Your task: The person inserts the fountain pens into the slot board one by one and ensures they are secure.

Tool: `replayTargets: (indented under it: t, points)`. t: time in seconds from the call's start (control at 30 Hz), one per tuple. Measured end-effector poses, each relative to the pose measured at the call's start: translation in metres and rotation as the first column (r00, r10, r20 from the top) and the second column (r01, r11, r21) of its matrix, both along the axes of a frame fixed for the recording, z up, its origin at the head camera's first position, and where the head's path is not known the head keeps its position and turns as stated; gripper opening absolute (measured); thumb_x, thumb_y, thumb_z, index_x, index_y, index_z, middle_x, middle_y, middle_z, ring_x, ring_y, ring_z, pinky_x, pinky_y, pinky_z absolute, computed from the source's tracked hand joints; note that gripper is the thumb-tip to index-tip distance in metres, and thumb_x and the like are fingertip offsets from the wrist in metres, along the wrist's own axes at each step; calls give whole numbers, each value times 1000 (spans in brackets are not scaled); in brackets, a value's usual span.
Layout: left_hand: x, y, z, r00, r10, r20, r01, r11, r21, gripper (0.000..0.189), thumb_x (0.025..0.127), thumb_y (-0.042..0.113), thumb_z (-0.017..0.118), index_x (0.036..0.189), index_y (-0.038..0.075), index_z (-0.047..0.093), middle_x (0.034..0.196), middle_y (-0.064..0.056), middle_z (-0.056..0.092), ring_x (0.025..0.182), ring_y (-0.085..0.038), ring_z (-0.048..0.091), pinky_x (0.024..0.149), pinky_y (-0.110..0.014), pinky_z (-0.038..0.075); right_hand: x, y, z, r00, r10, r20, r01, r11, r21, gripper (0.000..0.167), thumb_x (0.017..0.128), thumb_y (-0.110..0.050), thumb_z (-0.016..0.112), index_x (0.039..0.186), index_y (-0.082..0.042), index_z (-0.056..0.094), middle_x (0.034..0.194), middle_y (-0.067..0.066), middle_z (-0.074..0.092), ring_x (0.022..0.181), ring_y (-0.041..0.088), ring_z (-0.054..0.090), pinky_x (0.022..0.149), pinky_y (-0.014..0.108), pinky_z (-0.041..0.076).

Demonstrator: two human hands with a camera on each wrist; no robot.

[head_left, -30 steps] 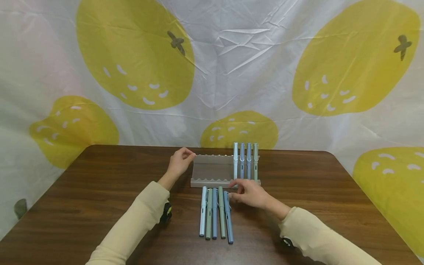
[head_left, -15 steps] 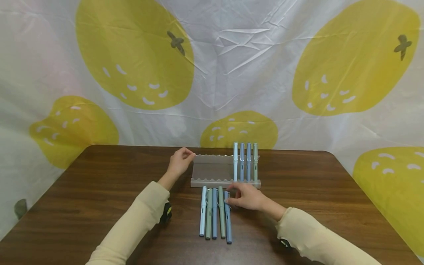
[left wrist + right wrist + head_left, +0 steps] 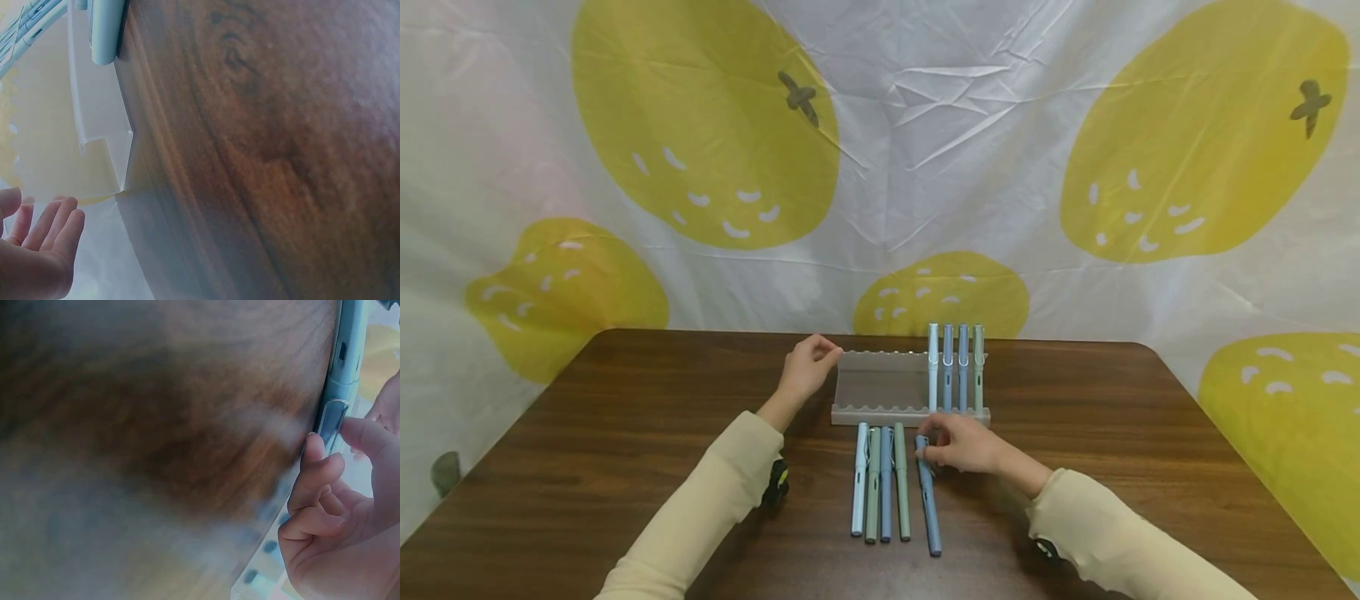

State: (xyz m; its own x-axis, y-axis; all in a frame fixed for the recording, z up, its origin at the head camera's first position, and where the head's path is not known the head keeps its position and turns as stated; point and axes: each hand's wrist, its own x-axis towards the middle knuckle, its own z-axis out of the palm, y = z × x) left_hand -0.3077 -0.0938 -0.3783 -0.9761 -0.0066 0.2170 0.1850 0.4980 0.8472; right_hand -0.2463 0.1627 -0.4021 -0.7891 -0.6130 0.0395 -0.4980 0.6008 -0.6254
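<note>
In the head view, a clear acrylic pen rack point(image 3: 880, 383) with scalloped edges stands at the back of the table. Its upper left corner is held between the thumb and fingers of my left hand point(image 3: 805, 369); in the left wrist view the other fingers point(image 3: 65, 231) extend past the side. My right hand point(image 3: 962, 443) pinches a blue pen point(image 3: 929, 508) near its clip, in front of the rack. The right wrist view shows thumb and index finger at that clip point(image 3: 331, 422). Left of it lie several capped pens point(image 3: 880, 483) in pale blue, green and blue.
Several pens point(image 3: 956, 367) stand leaning in slots at the rack's right end. A brown wooden table point(image 3: 647, 433) spreads around everything. A cloth point(image 3: 887, 208) printed with yellow lemons hangs behind its far edge.
My right hand has closed on the rightmost blue pen and shifted it a little to the right, away from the row. The left hand and the rack have stayed still.
</note>
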Motion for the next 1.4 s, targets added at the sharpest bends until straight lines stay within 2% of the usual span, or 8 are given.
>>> replayTargets:
  t: [0.17, 0.53, 0.77, 0.9, 1.2, 1.4]
  points:
    - [-1, 0, 0, 1000, 3, -4, -3, 1000, -5, 18, 88, 19, 56, 91, 1, 58, 98, -14, 61, 98, -29, 55, 79, -42, 43, 1, -3, 0, 1000, -11, -22, 11, 1000, 3, 25, 81, -22, 64, 96, -3, 55, 55, -4, 50, 40, 7, 45, 38, 25, 40]
    - [0, 0, -1, 1000, 1, -17, -1, 1000, -8, 19, 87, 18, 57, 91, 0, 58, 97, -14, 62, 97, -29, 55, 79, -41, 43, 1, -9, -3, 985, -11, -171, 29, 994, 102, 24, 75, -23, 69, 88, -7, 56, 56, -10, 46, 49, 3, 42, 47, 23, 37]
    - [-2, 0, -1, 1000, 5, -10, -5, 1000, -3, 17, 87, 17, 57, 91, 1, 58, 97, -14, 62, 97, -28, 55, 79, -41, 43, 2, -9, -3, 987, -12, -161, 29, 995, 100, 28, 74, -26, 70, 89, -8, 55, 57, -9, 46, 50, 4, 42, 47, 23, 37]
    - [-2, 0, -1, 1000, 8, -12, -9, 1000, -8, 18, 87, 18, 57, 90, 1, 58, 96, -14, 62, 97, -28, 55, 79, -41, 43, 3, -9, -3, 988, -18, -151, 38, 991, 132, 31, 74, -30, 70, 90, -9, 54, 57, -8, 45, 50, 4, 41, 47, 24, 36]
    - [-1, 0, -1, 1000, 2, -3, -2, 1000, -8, 19, 87, 20, 57, 91, 1, 58, 97, -14, 62, 97, -29, 55, 78, -42, 43, 7, -10, -1, 975, -33, -220, 82, 973, 216, 35, 72, -37, 70, 89, -13, 51, 57, -9, 43, 49, 5, 39, 44, 25, 35]
    - [-2, 0, -1, 1000, 1, -2, -1, 1000, -6, 19, 87, 20, 57, 91, 2, 58, 97, -13, 62, 97, -28, 55, 78, -41, 43, 7, -8, -1, 970, -37, -241, 81, 982, 171, 34, 73, -38, 70, 88, -13, 51, 58, -9, 42, 48, 5, 38, 44, 24, 34]
